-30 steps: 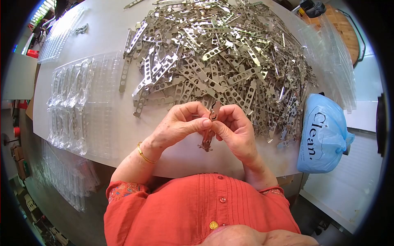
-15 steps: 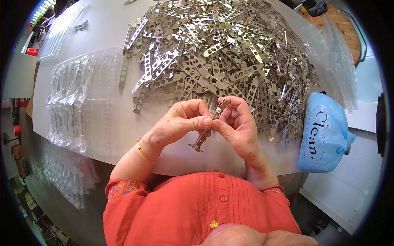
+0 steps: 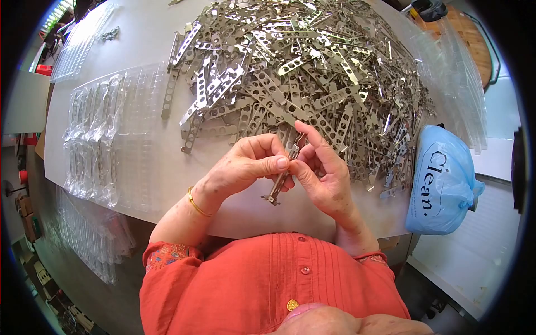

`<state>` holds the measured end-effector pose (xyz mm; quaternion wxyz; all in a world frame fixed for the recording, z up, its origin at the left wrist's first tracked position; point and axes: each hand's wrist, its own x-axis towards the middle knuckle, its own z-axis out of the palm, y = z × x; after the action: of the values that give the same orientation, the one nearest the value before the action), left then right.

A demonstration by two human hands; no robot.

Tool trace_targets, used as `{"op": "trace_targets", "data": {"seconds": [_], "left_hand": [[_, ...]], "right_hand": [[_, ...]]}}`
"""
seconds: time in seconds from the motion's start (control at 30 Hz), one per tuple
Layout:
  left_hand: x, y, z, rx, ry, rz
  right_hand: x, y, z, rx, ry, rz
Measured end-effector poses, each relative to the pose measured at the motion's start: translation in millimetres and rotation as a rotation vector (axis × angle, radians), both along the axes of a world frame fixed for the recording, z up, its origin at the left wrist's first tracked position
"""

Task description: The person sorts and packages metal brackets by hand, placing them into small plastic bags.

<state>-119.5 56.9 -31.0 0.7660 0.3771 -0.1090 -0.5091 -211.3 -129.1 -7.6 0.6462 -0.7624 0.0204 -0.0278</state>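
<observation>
Both hands meet above the near edge of the white table (image 3: 139, 33). My left hand (image 3: 245, 164) and my right hand (image 3: 321, 170) together pinch a narrow perforated metal strip (image 3: 277, 187), which hangs tilted between the thumbs with its lower end pointing down-left. My right index finger is stretched out toward the pile. Just beyond the hands lies a large heap of similar metal strips (image 3: 301, 67), covering the table's middle and right.
A clear plastic tray (image 3: 111, 134) with several strips in its slots lies left of the hands. More clear trays (image 3: 84, 39) sit at the far left, and others are stacked on the right (image 3: 463, 84). A blue "Clean." bag (image 3: 441, 184) rests at the right edge.
The strip has swung from nearly upright to a tilt and slid slightly in my fingers. My right index finger has straightened out. The hands stay in the same place.
</observation>
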Motion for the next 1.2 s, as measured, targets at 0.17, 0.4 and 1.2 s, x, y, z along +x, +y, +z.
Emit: {"op": "trace_targets", "data": {"seconds": [0.17, 0.4, 1.2], "left_hand": [[0, -1, -4, -0.030, 0.004, -0.021], [-1, 2, 4, -0.095, 0.003, -0.168], [-22, -11, -6, 0.407, -1.204, 0.078]], "right_hand": [[2, -1, 2, -0.021, -0.032, 0.020], [0, -8, 15, 0.324, 0.086, 0.130], [-1, 3, -4, 0.096, -0.095, -0.080]]}}
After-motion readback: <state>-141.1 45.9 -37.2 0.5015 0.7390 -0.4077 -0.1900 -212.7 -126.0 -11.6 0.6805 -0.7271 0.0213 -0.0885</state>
